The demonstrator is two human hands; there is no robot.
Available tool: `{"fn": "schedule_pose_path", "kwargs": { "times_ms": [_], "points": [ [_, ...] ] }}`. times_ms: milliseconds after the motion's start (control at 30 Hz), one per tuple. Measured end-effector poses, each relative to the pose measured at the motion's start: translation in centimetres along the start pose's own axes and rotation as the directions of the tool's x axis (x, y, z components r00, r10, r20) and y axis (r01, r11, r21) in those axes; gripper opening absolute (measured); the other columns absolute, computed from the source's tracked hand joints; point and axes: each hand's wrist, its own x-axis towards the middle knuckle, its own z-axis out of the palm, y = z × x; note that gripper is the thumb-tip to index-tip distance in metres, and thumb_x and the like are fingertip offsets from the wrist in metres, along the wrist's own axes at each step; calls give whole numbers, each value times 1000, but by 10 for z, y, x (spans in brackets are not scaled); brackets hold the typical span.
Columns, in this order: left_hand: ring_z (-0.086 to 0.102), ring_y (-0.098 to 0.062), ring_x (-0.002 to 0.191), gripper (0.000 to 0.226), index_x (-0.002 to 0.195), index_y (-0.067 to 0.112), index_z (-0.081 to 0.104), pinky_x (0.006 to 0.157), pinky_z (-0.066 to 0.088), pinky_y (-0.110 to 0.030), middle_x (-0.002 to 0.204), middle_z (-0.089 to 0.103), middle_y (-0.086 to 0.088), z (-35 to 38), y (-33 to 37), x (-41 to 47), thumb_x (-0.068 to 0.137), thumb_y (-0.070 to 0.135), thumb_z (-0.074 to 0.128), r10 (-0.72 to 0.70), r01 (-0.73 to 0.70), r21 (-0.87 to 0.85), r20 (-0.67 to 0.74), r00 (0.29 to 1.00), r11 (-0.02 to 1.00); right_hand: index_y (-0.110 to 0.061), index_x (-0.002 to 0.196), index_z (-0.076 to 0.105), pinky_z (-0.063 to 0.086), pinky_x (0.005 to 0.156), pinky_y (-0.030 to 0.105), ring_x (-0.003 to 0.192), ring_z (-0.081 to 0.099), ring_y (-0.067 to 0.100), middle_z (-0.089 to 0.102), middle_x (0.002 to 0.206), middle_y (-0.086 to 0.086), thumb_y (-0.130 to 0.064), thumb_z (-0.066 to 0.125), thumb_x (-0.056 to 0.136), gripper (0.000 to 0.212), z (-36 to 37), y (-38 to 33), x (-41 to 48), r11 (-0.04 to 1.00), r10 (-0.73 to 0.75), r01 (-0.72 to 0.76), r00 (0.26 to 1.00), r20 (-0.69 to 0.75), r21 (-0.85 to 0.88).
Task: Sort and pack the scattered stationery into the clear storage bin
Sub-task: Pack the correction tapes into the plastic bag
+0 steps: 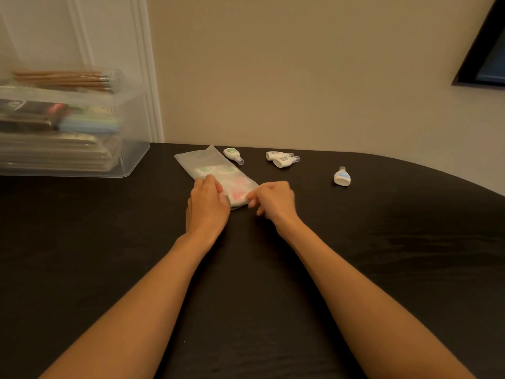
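Note:
A frosted plastic pouch (210, 165) lies on the dark table (382, 242), holding green and pink correction tapes. My left hand (206, 206) presses on the pouch's near left edge. At the pouch's near right corner, my right hand (274, 201) pinches the plastic with its fingertips. Loose correction tapes lie beyond: a green one (232, 154), two white ones (281, 159) side by side, and a blue one (342, 177) further right. The clear storage bin (68, 127) stands at the far left, filled with packed stationery.
A clear case of brown pencils (65, 79) rests on top of the bin. The wall runs right behind the table's far edge. A dark window frame (483, 56) shows at the upper right.

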Motion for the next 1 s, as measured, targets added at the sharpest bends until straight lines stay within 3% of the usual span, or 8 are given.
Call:
{"fn": "schedule_pose_path", "kwargs": {
  "times_ms": [67, 167, 300, 533, 733, 833, 933, 1000],
  "points": [
    [47, -16, 92, 17, 104, 15, 47, 71, 39, -30, 115, 42, -5, -1, 2, -1, 89, 17, 54, 23, -25, 63, 24, 999, 998, -13, 101, 64, 43, 72, 26, 89, 57, 14, 62, 95, 1, -10, 56, 85, 18, -5, 8, 8, 984, -131, 106, 976, -174, -146],
    [42, -19, 106, 39, 117, 20, 42, 71, 39, -28, 118, 34, -4, 3, 4, -1, 84, 33, 61, 92, -112, 197, 104, 990, 974, -18, 125, 50, 42, 91, 31, 117, 43, 21, 49, 122, 5, -13, 58, 86, 40, -3, 20, 23, 939, -176, 147, 982, -69, -310],
    [38, -22, 112, 45, 124, 21, 40, 69, 39, -28, 120, 34, -7, 12, 3, 4, 87, 40, 58, 158, -200, 339, 147, 976, 920, -15, 110, 64, 47, 90, 35, 107, 56, 21, 59, 115, 6, -13, 57, 90, 21, 4, 24, 35, 881, -283, 244, 958, -37, -405],
    [50, -24, 93, 31, 110, 11, 51, 75, 48, -35, 116, 35, -9, 12, 1, 9, 92, 36, 55, 139, -170, 267, 132, 981, 949, -11, 84, 70, 53, 79, 34, 88, 63, 19, 68, 90, 6, -2, 54, 86, 18, -2, 20, 30, 874, -340, 279, 936, -92, -397],
    [47, -26, 83, 16, 104, 5, 46, 70, 42, -34, 114, 38, -13, 10, 0, 11, 93, 13, 53, 83, -88, 212, 34, 996, 973, -3, 76, 65, 45, 77, 26, 91, 54, 16, 55, 101, 3, 0, 56, 83, 11, -4, 22, 16, 745, -488, 456, 870, 68, -486],
    [45, -24, 79, 27, 112, 6, 43, 68, 39, -33, 117, 37, -14, 8, -1, 12, 90, 13, 58, 14, -15, 221, 4, 1000, 975, 0, 77, 64, 46, 77, 25, 92, 56, 17, 56, 104, 1, 2, 57, 81, 8, -2, 26, 16, 762, -476, 478, 871, 123, -437],
    [48, -30, 100, 45, 119, 7, 39, 76, 41, -37, 119, 40, -16, 3, -8, 15, 86, 26, 64, -35, 21, 318, 38, 999, 948, 3, 80, 61, 49, 89, 34, 101, 56, 20, 57, 113, 6, 1, 57, 84, 5, -4, 28, 16, 803, -442, 460, 886, 138, -379],
    [48, -31, 101, 36, 114, 7, 43, 75, 40, -36, 113, 48, -16, 0, -11, 17, 89, 26, 60, 3, -36, 336, 98, 995, 941, 4, 85, 60, 47, 92, 33, 108, 55, 21, 55, 124, 6, 0, 56, 86, 5, -5, 29, 13, 816, -423, 455, 890, 168, -356]
  ]
}}
